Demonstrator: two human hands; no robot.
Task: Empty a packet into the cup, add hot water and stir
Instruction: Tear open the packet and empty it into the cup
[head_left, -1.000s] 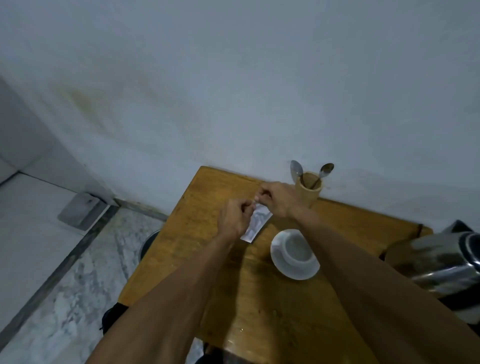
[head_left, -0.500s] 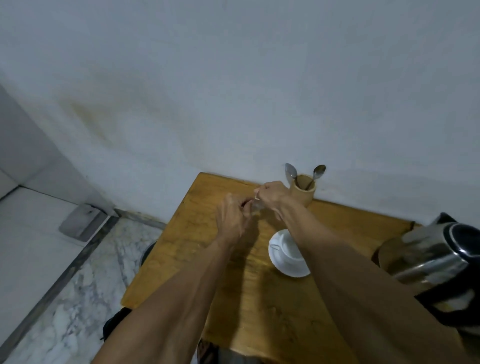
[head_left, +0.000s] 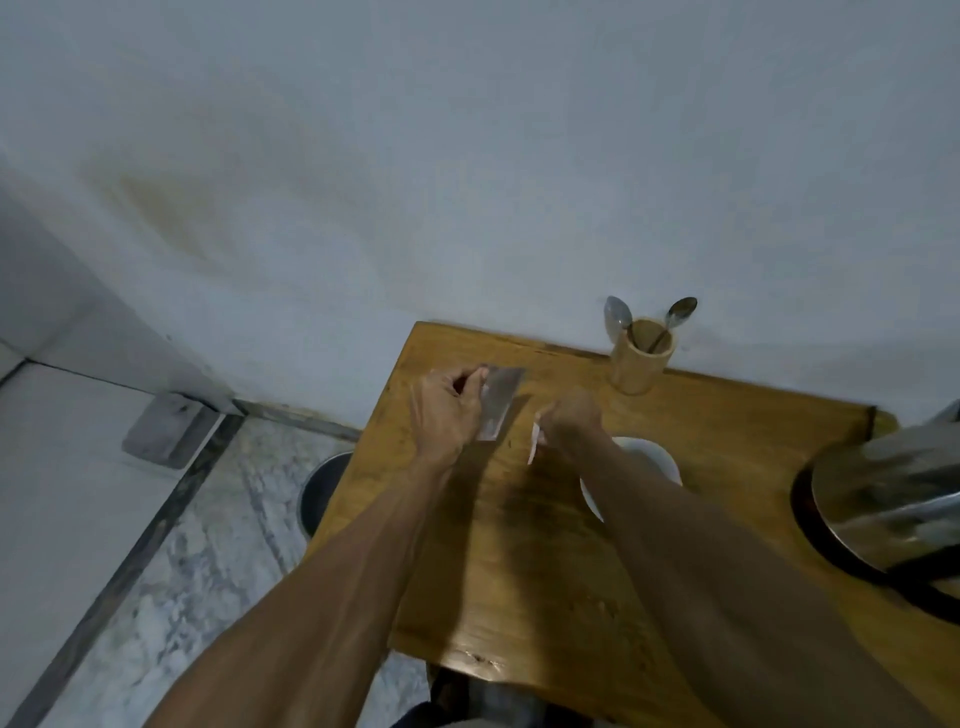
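Packet (head_left: 500, 406) hangs pinched in the left hand (head_left: 445, 410) fingers; right hand (head_left: 570, 420) fingers pinch a white torn strip (head_left: 534, 442) beside the cup (head_left: 652, 457).

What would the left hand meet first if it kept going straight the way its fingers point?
Probably nothing on the table: the left hand, holding the packet, points toward the far edge, and beyond that stands the wall. Depth is uncertain.
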